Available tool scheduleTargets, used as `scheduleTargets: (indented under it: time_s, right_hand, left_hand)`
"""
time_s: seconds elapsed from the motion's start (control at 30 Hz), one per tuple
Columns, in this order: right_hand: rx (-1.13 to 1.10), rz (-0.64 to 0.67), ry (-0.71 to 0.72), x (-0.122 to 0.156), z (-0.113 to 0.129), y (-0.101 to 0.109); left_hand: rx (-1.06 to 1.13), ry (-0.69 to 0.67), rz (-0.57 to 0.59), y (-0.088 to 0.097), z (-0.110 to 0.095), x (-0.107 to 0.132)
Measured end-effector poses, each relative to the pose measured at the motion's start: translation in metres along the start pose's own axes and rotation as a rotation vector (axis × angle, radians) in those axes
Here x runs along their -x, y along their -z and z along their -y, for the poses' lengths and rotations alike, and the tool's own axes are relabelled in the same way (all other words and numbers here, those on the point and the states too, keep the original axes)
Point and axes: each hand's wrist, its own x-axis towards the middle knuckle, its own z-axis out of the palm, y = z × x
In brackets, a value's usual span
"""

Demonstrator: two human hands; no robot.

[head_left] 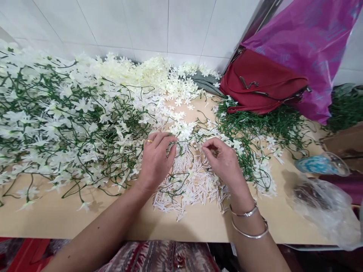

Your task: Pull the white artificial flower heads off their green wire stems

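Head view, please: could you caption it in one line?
Left hand and right hand pinch a green stem over loose white flowers.

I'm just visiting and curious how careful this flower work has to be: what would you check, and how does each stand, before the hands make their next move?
1. Left hand has hold of the green wire stem: ok, its fingertips curl onto the stem.
2. Right hand holds a piece: cannot tell, its fingertips are pinched together but what is between them is too small to see.
3. Loose white flower pieces within reach: ok, they lie under and between both hands.
4. Pile of finished flower stems apart from the bare green stems: ok, one left, one right.
5. Red handbag off the work area: ok, it sits behind, on the green stems.
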Motion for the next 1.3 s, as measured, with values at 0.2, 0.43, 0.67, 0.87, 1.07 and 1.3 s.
scheduleTargets:
  time_s: [0.2,0.43,0.67,0.87,1.07,1.3]
  right_hand:
    - [0.169,0.166,0.023,0.0,-0.006,-0.003]
    - [-0.044,-0.095,0.141,0.0,0.011,-0.009]
    - [-0.491,-0.01,0.065,0.007,0.032,-0.025]
    - [-0.683,0.067,-0.17,0.007,0.026,-0.026]
    - [-0.94,0.245,-0.256,0.005,0.022,-0.021]
    - [-1.163,0.39,-0.414,0.004,0.026,-0.015]
  left_hand:
    - [-0.162,-0.056,0.233,0.009,0.014,-0.003]
    - [-0.072,-0.056,0.057,0.009,0.012,-0.006]
    - [0.197,-0.086,-0.104,0.007,-0.014,-0.004]
    - [0.545,0.137,0.055,0.006,-0.022,-0.003]
    - [1.005,0.518,0.309,0.008,-0.02,-0.007]
    - [1.034,0.436,0.302,0.0,-0.019,-0.004]
